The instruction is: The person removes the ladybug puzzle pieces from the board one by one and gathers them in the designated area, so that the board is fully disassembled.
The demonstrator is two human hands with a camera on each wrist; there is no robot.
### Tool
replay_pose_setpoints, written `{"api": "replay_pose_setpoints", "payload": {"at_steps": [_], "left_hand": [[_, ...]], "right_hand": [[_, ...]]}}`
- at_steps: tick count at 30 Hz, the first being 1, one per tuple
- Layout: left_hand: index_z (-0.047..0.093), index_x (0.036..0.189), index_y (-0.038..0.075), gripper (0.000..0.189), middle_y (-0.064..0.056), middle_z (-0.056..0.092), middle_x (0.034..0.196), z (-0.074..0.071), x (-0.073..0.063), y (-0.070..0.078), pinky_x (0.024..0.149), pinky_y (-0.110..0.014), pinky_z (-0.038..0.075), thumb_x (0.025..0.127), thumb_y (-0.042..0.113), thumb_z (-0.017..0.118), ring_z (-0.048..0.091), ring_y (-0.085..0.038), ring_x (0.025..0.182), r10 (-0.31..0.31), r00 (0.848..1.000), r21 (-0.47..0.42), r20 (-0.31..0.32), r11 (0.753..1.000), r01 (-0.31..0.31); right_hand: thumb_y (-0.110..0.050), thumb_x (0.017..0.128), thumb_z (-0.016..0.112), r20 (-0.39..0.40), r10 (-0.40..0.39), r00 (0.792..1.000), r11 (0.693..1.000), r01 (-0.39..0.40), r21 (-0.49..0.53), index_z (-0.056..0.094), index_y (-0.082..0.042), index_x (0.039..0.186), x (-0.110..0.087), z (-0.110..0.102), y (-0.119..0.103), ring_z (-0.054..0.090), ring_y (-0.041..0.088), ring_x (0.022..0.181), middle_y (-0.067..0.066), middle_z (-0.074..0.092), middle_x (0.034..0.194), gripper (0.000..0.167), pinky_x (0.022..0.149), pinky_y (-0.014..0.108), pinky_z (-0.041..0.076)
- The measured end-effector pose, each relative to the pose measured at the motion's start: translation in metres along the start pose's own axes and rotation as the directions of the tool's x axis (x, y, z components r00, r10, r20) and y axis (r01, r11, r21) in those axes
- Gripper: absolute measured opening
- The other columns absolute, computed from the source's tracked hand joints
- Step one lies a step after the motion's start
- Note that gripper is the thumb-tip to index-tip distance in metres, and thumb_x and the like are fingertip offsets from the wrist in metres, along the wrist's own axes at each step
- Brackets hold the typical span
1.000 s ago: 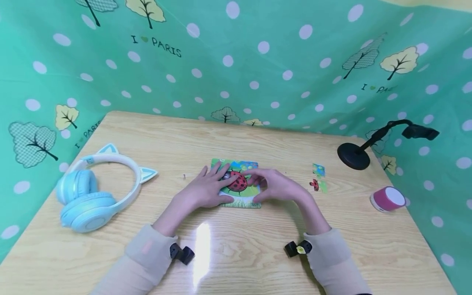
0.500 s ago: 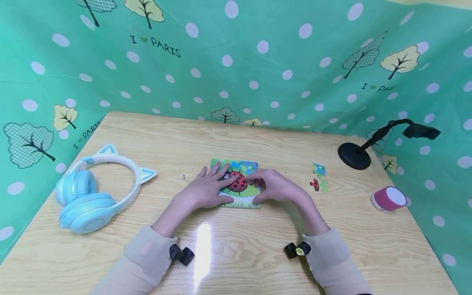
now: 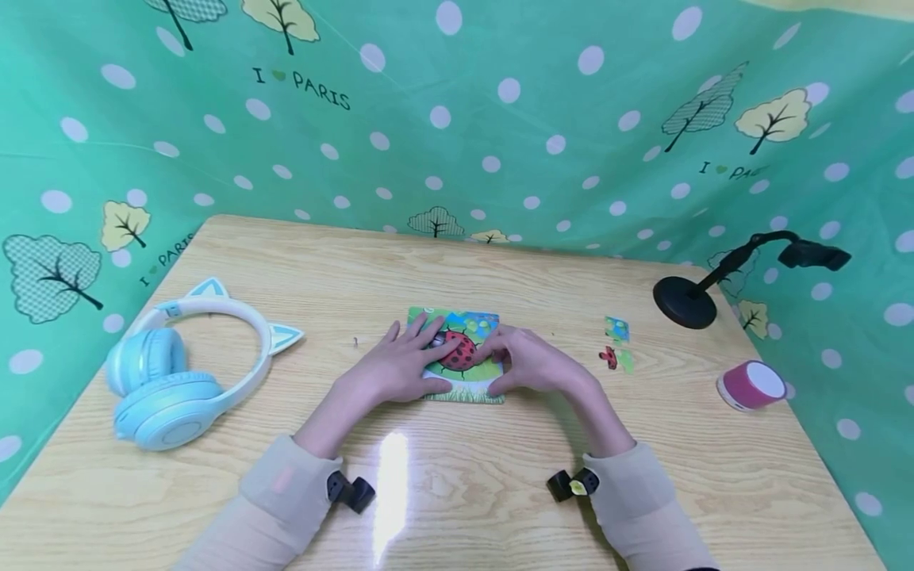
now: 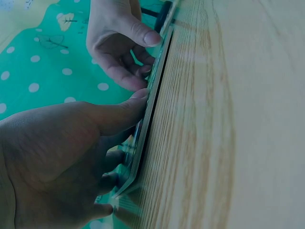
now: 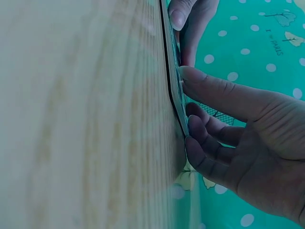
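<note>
A small ladybug jigsaw puzzle (image 3: 464,392) lies flat on the table under both hands; fingers hide parts of its picture. The left hand (image 3: 401,368) rests on its left side with fingers spread, the thumb near the bottom edge. On the puzzle's right side, the right hand (image 3: 531,361) arches with bent fingers. Its index finger touches the red ladybug and its thumb sits by the lower right corner. From the right wrist view, that thumb (image 5: 209,81) lies on the puzzle's thin board (image 5: 175,90), with other fingertips at the board's edge. No loose piece shows between the fingers.
Several loose jigsaw pieces (image 3: 617,328) lie right of the right hand. Blue cat-ear headphones (image 3: 171,396) sit at the left. A black stand (image 3: 685,303) with a bent arm and a pink-and-white cylinder (image 3: 753,385) stand at the right. A polka-dot cloth (image 3: 457,143) hangs behind the table.
The right hand's index finger has shifted slightly inward and down over the ladybug. The left hand stays in place on the puzzle.
</note>
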State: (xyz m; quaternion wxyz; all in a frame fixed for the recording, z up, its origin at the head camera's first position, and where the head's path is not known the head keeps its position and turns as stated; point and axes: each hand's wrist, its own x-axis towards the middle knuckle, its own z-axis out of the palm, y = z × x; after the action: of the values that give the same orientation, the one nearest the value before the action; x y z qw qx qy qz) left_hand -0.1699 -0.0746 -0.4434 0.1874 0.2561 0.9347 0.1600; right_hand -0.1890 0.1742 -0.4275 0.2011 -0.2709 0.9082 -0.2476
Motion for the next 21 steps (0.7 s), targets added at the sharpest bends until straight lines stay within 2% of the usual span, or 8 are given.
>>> {"api": "replay_pose_setpoints", "payload": {"at_steps": [12, 21], "left_hand": [[0.031, 0.162, 0.031, 0.074, -0.007, 0.002, 0.175, -0.001, 0.0008, -0.0002, 0.131, -0.062, 0.003, 0.098, 0.058, 0.058, -0.004, -0.035, 0.163, 0.004, 1.0, 0.015, -0.007, 1.0, -0.004], [0.032, 0.162, 0.03, 0.074, -0.007, 0.002, 0.176, -0.0005, 0.0, 0.0004, 0.131, -0.062, 0.003, 0.099, 0.057, 0.059, -0.003, -0.035, 0.163, 0.003, 1.0, 0.012, -0.004, 1.0, -0.003]], "right_hand": [[-0.018, 0.077, 0.091, -0.002, 0.021, 1.0, 1.0, -0.021, -0.013, 0.074, -0.016, 0.117, -0.0014, -0.0002, -0.0045, 0.058, 0.018, 0.102, 0.002, 0.066, 0.117, 0.043, 0.091, 0.033, 0.052], [-0.017, 0.077, 0.091, 0.003, 0.02, 1.0, 1.0, -0.02, -0.023, 0.074, -0.015, 0.118, -0.0015, 0.0007, -0.005, 0.06, 0.018, 0.102, 0.003, 0.068, 0.119, 0.045, 0.09, 0.034, 0.054]]}}
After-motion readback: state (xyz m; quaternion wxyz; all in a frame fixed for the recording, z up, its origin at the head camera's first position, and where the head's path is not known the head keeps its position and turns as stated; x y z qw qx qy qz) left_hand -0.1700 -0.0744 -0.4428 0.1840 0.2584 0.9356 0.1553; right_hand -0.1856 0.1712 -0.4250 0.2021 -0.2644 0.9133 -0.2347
